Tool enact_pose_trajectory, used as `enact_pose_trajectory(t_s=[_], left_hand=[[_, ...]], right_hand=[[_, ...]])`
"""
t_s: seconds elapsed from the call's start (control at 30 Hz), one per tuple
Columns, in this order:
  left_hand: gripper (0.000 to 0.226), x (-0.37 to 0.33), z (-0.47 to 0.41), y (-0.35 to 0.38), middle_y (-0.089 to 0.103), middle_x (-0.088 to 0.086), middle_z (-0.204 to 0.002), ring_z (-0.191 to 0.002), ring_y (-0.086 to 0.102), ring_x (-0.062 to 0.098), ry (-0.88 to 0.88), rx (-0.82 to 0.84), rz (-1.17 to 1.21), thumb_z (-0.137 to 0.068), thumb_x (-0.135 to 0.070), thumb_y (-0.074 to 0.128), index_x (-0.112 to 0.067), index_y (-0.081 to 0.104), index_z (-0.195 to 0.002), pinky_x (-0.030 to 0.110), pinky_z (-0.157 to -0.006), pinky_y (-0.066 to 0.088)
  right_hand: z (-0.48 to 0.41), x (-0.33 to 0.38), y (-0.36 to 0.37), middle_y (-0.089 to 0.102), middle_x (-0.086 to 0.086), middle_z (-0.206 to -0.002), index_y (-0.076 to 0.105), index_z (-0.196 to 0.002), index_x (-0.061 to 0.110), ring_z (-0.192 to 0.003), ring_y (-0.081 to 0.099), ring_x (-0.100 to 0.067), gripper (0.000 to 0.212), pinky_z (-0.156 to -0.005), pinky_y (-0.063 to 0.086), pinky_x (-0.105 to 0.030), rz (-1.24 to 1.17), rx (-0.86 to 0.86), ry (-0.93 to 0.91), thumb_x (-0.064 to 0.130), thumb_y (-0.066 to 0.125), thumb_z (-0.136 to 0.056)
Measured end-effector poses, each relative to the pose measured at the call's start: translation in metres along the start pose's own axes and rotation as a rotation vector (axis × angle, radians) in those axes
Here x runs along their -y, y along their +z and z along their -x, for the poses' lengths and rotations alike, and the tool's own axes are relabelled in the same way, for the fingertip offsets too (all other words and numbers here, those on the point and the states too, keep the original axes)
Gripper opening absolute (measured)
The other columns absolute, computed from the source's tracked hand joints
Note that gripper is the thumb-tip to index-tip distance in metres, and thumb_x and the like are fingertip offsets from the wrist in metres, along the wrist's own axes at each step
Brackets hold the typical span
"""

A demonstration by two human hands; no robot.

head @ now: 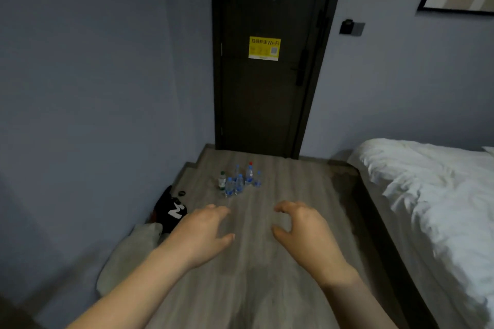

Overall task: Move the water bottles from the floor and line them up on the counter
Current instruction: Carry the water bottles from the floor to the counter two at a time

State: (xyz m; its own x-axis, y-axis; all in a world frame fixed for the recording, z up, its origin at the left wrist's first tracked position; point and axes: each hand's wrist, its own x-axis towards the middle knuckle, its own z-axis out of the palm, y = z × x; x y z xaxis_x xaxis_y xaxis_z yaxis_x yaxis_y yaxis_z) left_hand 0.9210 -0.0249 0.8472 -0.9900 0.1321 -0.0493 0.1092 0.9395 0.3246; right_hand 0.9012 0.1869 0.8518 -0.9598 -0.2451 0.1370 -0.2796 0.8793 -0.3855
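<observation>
Several small water bottles (pixel 238 180) stand upright in a cluster on the wooden floor near the dark door. Most have blue labels; one at the left has a green cap (pixel 222 180), and the tallest has a red cap (pixel 249 172). My left hand (pixel 201 232) and my right hand (pixel 304 230) are stretched forward above the floor, well short of the bottles. Both hands have loosely curled fingers and hold nothing. No counter is in view.
A closed dark door (pixel 267 61) with a yellow sign stands behind the bottles. A bed with white bedding (pixel 433 195) fills the right side. A black bag (pixel 171 209) and a grey cushion (pixel 131 251) lie along the left wall.
</observation>
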Motion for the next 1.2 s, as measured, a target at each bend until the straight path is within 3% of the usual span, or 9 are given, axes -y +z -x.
enact_pose_trajectory(t_s=[0.1, 0.33, 0.6, 0.9, 1.07, 1.2], left_hand=[[0.052, 0.002, -0.052, -0.005, 0.054, -0.001, -0.125, -0.116, 0.052, 0.015, -0.03, -0.008, -0.003, -0.089, -0.049, 0.054, -0.025, 0.046, -0.135, 0.028, -0.098, 0.043], [0.049, 0.015, -0.16, -0.006, 0.056, -0.003, -0.125, -0.115, 0.053, 0.013, -0.069, 0.009, 0.028, -0.089, -0.048, 0.054, -0.026, 0.049, -0.132, 0.026, -0.096, 0.043], [0.045, 0.061, -0.298, -0.011, 0.054, -0.009, -0.116, -0.105, 0.052, 0.006, -0.044, 0.014, 0.121, -0.089, -0.043, 0.057, -0.03, 0.051, -0.131, 0.015, -0.085, 0.039], [0.039, 0.117, -0.448, -0.032, 0.059, -0.002, -0.118, -0.106, 0.056, 0.015, -0.051, 0.076, 0.119, -0.089, -0.041, 0.056, -0.021, 0.056, -0.122, 0.03, -0.092, 0.046], [0.038, 0.131, -0.519, -0.032, 0.059, -0.005, -0.117, -0.107, 0.055, 0.012, -0.05, 0.097, 0.16, -0.088, -0.041, 0.058, -0.028, 0.056, -0.123, 0.03, -0.094, 0.046], [0.037, 0.139, -0.579, -0.028, 0.059, -0.003, -0.119, -0.108, 0.056, 0.013, -0.098, 0.097, 0.167, -0.088, -0.038, 0.058, -0.024, 0.058, -0.122, 0.031, -0.094, 0.046]], right_hand=[[-0.054, -0.022, -0.004, 0.059, 0.011, -0.124, 0.057, -0.127, 0.029, -0.113, 0.056, -0.004, 0.04, -0.09, 0.041, -0.014, -0.006, 0.005, -0.023, 0.037, 0.061, -0.088], [-0.165, -0.064, 0.004, 0.056, 0.012, -0.127, 0.054, -0.128, 0.031, -0.117, 0.053, -0.005, 0.04, -0.096, 0.042, -0.019, -0.018, 0.076, -0.016, 0.041, 0.058, -0.089], [-0.298, -0.088, 0.038, 0.06, 0.014, -0.124, 0.055, -0.127, 0.031, -0.111, 0.056, -0.001, 0.038, -0.094, 0.045, -0.016, -0.003, 0.089, -0.032, 0.038, 0.06, -0.09], [-0.444, -0.1, 0.074, 0.06, 0.013, -0.12, 0.057, -0.124, 0.032, -0.105, 0.058, -0.003, 0.037, -0.091, 0.049, -0.019, 0.022, 0.163, 0.062, 0.04, 0.063, -0.088], [-0.516, -0.119, 0.087, 0.06, 0.012, -0.119, 0.058, -0.123, 0.031, -0.101, 0.059, -0.003, 0.037, -0.088, 0.049, -0.018, 0.027, 0.186, 0.08, 0.039, 0.063, -0.087], [-0.579, -0.142, 0.1, 0.059, 0.013, -0.12, 0.056, -0.125, 0.032, -0.099, 0.058, -0.001, 0.038, -0.082, 0.042, -0.011, 0.018, 0.216, 0.045, 0.039, 0.063, -0.088]])
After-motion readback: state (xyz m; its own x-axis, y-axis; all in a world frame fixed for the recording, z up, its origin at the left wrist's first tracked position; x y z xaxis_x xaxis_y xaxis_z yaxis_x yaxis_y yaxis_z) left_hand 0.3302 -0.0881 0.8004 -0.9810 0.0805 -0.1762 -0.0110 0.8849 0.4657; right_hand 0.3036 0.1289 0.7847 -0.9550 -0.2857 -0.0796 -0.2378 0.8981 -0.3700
